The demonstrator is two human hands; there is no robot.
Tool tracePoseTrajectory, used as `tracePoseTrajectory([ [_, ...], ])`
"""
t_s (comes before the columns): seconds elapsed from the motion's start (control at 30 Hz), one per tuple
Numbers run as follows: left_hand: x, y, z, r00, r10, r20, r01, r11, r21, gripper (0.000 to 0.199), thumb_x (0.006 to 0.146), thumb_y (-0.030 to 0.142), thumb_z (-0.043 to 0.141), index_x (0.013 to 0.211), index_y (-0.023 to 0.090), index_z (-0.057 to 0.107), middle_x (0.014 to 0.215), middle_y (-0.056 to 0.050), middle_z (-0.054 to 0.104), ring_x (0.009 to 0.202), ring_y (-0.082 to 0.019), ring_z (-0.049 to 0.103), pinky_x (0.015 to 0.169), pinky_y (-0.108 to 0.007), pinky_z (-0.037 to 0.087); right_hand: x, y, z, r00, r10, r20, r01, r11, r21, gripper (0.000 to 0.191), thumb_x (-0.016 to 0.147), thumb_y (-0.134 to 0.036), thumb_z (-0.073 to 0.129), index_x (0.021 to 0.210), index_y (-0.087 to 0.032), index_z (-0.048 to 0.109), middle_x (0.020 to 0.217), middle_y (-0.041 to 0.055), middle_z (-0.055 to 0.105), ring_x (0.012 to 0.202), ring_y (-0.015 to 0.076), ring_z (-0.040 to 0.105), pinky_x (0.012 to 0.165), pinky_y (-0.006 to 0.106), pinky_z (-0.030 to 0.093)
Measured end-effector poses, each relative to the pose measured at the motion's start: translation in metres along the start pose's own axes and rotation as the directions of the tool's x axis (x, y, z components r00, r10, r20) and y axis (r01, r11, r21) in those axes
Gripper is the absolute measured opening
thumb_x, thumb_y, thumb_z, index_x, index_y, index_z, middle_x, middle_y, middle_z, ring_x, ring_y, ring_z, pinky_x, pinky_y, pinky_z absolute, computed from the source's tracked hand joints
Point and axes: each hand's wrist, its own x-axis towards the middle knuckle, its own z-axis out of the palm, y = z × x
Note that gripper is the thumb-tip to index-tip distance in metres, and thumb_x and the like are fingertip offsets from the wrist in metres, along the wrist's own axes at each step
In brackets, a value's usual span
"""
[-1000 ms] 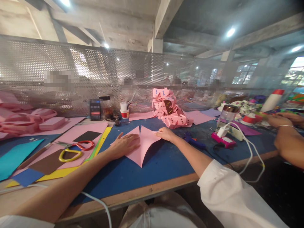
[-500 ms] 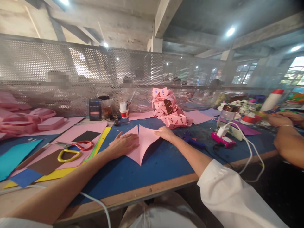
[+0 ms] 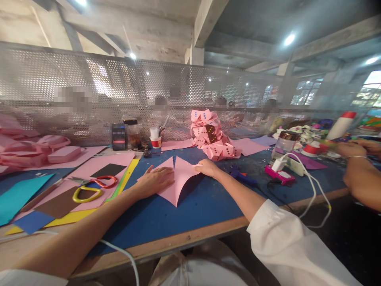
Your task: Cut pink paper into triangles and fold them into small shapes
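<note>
Cup print: marks on the red-and-white paper cup [image 3: 155, 142] are too small to be read.
Dot markings: blue, dark and yellow dots are shown on the heaped folded-paper pieces [image 3: 205, 137] behind the work.
Pink paper sheet [image 3: 183, 178]: placed on the blue surface [image 3: 190, 224], between the hands; its near tip is pointed at the front edge, a narrow notch is opened at the far edge, and its right side is curved upward. Its long axis cannot be told, as part is covered.
Left hand [image 3: 156, 180]: laid flat on the sheet's left part, palm down, fingers stretched rightward.
Right hand [image 3: 207, 168]: the sheet's right corner is pinched between thumb and fingers; the forearm is angled in from the lower right.
Left side: scissors [image 3: 87, 194] with red and yellow handles are rested on stacked coloured paper [image 3: 64, 200].
Right side: a blue glue gun [image 3: 244, 177] is set near the right forearm.
</note>
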Motion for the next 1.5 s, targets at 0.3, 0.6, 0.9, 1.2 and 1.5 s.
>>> tracePoseTrajectory([
  [0.3,0.0000,0.0029,-0.0033,0.999,0.000,-0.033,0.000,1.000,-0.007,0.045,0.100,0.059,0.040,0.132,0.037,0.062,0.148,0.000,0.057,0.140,-0.025,0.050,0.126,-0.055,0.003,0.0071,0.0053,0.0019,0.990,-0.007,-0.140,0.018,0.997,0.075,0.050,0.095,-0.059,0.053,0.074,-0.015,0.066,0.070,0.0008,0.062,0.077,0.0183,0.062,0.061,0.024,0.038],
  [0.6,-0.0024,0.0069,-0.0085,0.999,-0.011,-0.037,0.011,1.000,-0.008,0.047,0.098,0.059,0.043,0.135,0.036,0.059,0.145,0.001,0.061,0.136,-0.023,0.054,0.128,-0.047,0.009,0.0089,0.0091,0.0049,0.986,-0.020,-0.164,0.035,0.995,0.091,0.039,0.083,-0.053,0.066,0.069,-0.017,0.065,0.061,-0.0026,0.054,0.066,0.0137,0.053,0.057,0.024,0.029],
  [0.9,-0.0010,0.0063,-0.0074,0.999,-0.028,-0.029,0.027,1.000,-0.009,0.048,0.097,0.059,0.044,0.135,0.034,0.059,0.145,0.001,0.061,0.134,-0.023,0.056,0.128,-0.044,0.013,0.0033,0.0040,0.0037,0.997,-0.015,-0.074,0.016,1.000,0.004,0.033,0.093,-0.045,0.066,0.101,-0.013,0.069,0.099,0.0049,0.069,0.092,0.0214,0.066,0.078,0.032,0.053],
  [1.2,-0.0019,0.0052,-0.0069,0.999,-0.018,-0.032,0.018,1.000,-0.006,0.047,0.097,0.059,0.043,0.134,0.035,0.059,0.144,0.001,0.061,0.134,-0.022,0.055,0.128,-0.046,0.012,0.0013,0.0024,0.0013,0.999,-0.019,-0.040,0.018,1.000,-0.011,0.034,0.096,-0.041,0.064,0.117,-0.014,0.065,0.117,0.0074,0.066,0.102,0.0233,0.066,0.086,0.040,0.057],
  [1.5,0.0000,0.0022,-0.0036,0.997,0.024,-0.075,-0.023,1.000,0.012,0.043,0.098,0.057,0.042,0.127,0.035,0.066,0.142,0.000,0.063,0.133,-0.023,0.056,0.128,-0.046,0.013,0.0078,0.0069,0.0034,0.989,-0.008,-0.146,0.020,0.997,0.077,0.043,0.085,-0.057,0.063,0.071,-0.016,0.066,0.068,0.0011,0.060,0.070,0.0158,0.057,0.057,0.024,0.030],
])
